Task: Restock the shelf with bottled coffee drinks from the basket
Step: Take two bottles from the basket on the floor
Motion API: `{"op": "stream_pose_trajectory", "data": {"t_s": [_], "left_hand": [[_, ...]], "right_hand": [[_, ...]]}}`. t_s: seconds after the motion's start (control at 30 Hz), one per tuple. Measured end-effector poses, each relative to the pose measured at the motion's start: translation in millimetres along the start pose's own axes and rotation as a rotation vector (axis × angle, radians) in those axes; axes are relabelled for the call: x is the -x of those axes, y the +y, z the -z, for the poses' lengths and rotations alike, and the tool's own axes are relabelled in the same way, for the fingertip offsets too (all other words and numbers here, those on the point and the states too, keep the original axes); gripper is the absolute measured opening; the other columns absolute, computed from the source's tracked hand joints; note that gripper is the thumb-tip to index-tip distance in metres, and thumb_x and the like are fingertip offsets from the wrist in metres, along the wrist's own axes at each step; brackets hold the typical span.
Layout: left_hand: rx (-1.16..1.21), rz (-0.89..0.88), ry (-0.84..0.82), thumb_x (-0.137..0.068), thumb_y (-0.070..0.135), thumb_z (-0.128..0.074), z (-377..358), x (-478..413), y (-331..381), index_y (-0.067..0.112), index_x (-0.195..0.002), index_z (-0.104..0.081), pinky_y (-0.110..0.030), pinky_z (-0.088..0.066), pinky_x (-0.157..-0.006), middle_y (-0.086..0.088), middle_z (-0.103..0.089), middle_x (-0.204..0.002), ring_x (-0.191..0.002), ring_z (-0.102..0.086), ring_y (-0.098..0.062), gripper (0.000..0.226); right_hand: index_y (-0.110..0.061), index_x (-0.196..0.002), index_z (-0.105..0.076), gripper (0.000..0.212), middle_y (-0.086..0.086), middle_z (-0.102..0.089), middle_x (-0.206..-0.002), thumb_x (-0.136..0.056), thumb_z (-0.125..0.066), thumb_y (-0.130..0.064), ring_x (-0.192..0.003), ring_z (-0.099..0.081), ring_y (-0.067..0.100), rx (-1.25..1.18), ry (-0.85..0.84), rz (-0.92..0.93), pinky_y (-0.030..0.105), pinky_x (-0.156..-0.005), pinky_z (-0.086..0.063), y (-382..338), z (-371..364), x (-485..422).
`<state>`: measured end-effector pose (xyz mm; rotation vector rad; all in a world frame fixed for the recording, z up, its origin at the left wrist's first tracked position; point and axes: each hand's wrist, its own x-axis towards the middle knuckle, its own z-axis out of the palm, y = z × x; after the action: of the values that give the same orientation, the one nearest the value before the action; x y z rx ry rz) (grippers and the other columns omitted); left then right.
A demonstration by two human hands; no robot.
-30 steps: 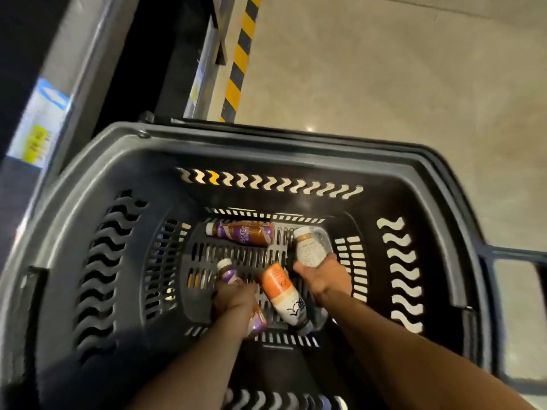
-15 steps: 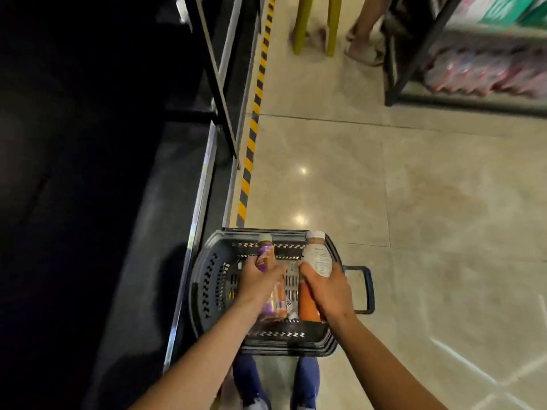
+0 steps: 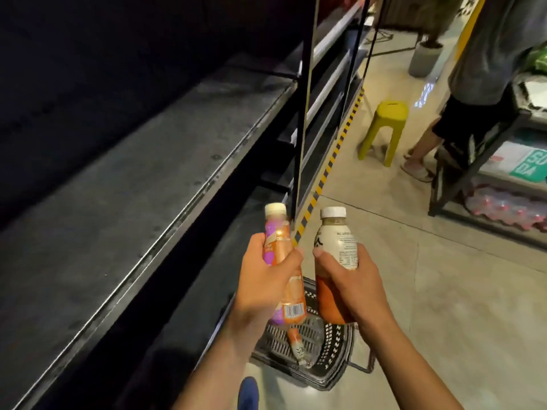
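Note:
My left hand (image 3: 265, 284) grips a purple-and-orange coffee bottle (image 3: 278, 241) with a cream cap, held upright. Close beside it, my right hand (image 3: 350, 287) grips a white-and-orange coffee bottle (image 3: 337, 241) with a white cap. Both bottles are raised in front of me, to the right of the dark metal shelf (image 3: 124, 202). Far below on the floor stands the black basket (image 3: 334, 350), with an orange-and-white bottle (image 3: 297, 344) lying in it.
A black shelf upright (image 3: 303, 113) rises just behind the bottles. Yellow-black tape (image 3: 331, 164) runs along the shelf base. A yellow stool (image 3: 384, 128) and a standing person (image 3: 473, 84) are ahead right, beside a rack with pink bottle packs (image 3: 509, 208).
Both hands closed on bottles inside the basket, then lifted them up and out. The view rose from the basket to the shelf; the basket now lies far below.

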<state>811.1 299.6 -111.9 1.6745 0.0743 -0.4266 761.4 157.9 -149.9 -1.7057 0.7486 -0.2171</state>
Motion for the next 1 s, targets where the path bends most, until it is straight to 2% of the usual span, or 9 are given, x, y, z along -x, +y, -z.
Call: {"op": "stream_pose_trajectory", "data": {"t_s": [0.07,0.17,0.27,0.43,0.6,0.73,0.8,0.87,1.0], "left_hand": [[0.103,-0.025,0.072,-0.083,0.024,-0.077,24,41,9,0.013,-0.102,-0.057,-0.025,-0.056,-0.064,-0.003,-0.064,-0.080,-0.068,-0.064,-0.014,0.029],[0.129,-0.067,0.267,-0.082,0.020,-0.078,62,93,11,0.013,-0.098,-0.057,-0.017,-0.052,-0.058,0.009,-0.061,-0.067,-0.060,-0.059,-0.003,0.026],[0.130,-0.125,0.469,-0.081,0.020,-0.079,105,145,13,0.017,-0.093,-0.058,-0.011,-0.048,-0.053,0.010,-0.060,-0.068,-0.058,-0.057,0.002,0.025],[0.116,-0.221,0.783,-0.081,0.022,-0.078,175,244,18,0.025,-0.095,-0.057,-0.008,-0.046,-0.054,0.018,-0.064,-0.071,-0.060,-0.059,0.005,0.025],[0.145,-0.265,1.042,-0.080,0.029,-0.077,231,348,7,0.032,-0.097,-0.058,-0.014,-0.050,-0.056,0.017,-0.066,-0.080,-0.068,-0.064,0.000,0.026],[0.183,-0.270,1.203,-0.078,0.035,-0.081,275,431,-18,0.034,-0.092,-0.059,-0.046,-0.059,-0.075,0.003,-0.069,-0.080,-0.076,-0.069,-0.020,0.026],[0.179,-0.283,1.270,-0.080,0.033,-0.078,298,474,-30,0.034,-0.092,-0.058,-0.042,-0.058,-0.074,0.000,-0.068,-0.080,-0.076,-0.068,-0.020,0.023],[0.188,-0.294,1.330,-0.082,0.032,-0.076,321,516,-42,0.030,-0.097,-0.057,-0.039,-0.056,-0.073,0.001,-0.068,-0.080,-0.073,-0.067,-0.016,0.024],[0.205,-0.324,1.416,-0.083,0.028,-0.073,365,587,-64,0.027,-0.101,-0.057,-0.039,-0.057,-0.072,0.004,-0.068,-0.078,-0.072,-0.067,-0.012,0.024]], "right_hand": [[-0.030,-0.102,-0.057,0.032,-0.009,-0.069,-0.094,-0.080,-0.076,-0.043,-0.082,-0.067,0.010,-0.010,-0.109,0.061,0.027,-0.065,-0.050,-19,-6,28],[-0.030,-0.101,-0.059,0.040,-0.006,-0.071,-0.092,-0.073,-0.081,-0.048,-0.082,-0.069,0.013,-0.025,-0.286,0.140,0.031,-0.069,-0.053,-42,-29,70],[-0.032,-0.101,-0.061,0.055,-0.006,-0.072,-0.090,-0.057,-0.074,-0.063,-0.081,-0.069,0.011,-0.036,-0.447,0.232,0.032,-0.070,-0.055,-68,-60,116],[-0.031,-0.098,-0.062,0.038,-0.015,-0.072,-0.088,-0.070,-0.082,-0.048,-0.076,-0.068,0.003,-0.071,-0.718,0.385,0.028,-0.069,-0.050,-113,-110,209],[-0.035,-0.103,-0.059,0.039,-0.019,-0.070,-0.089,-0.071,-0.079,-0.045,-0.079,-0.069,0.002,-0.095,-1.017,0.477,0.023,-0.067,-0.054,-139,-144,325],[-0.034,-0.103,-0.061,0.043,-0.017,-0.071,-0.090,-0.066,-0.077,-0.050,-0.082,-0.070,0.004,-0.137,-1.198,0.504,0.024,-0.068,-0.054,-139,-163,422],[-0.036,-0.102,-0.061,0.047,-0.018,-0.071,-0.092,-0.061,-0.076,-0.054,-0.083,-0.069,0.003,-0.138,-1.249,0.527,0.029,-0.072,-0.055,-136,-175,472],[-0.034,-0.100,-0.063,0.041,-0.019,-0.071,-0.091,-0.065,-0.079,-0.047,-0.082,-0.069,0.003,-0.144,-1.285,0.542,0.029,-0.073,-0.054,-131,-189,518],[-0.032,-0.100,-0.063,0.044,-0.021,-0.070,-0.090,-0.063,-0.077,-0.051,-0.079,-0.067,-0.001,-0.159,-1.363,0.607,0.014,-0.062,-0.049,-117,-214,602]]}}
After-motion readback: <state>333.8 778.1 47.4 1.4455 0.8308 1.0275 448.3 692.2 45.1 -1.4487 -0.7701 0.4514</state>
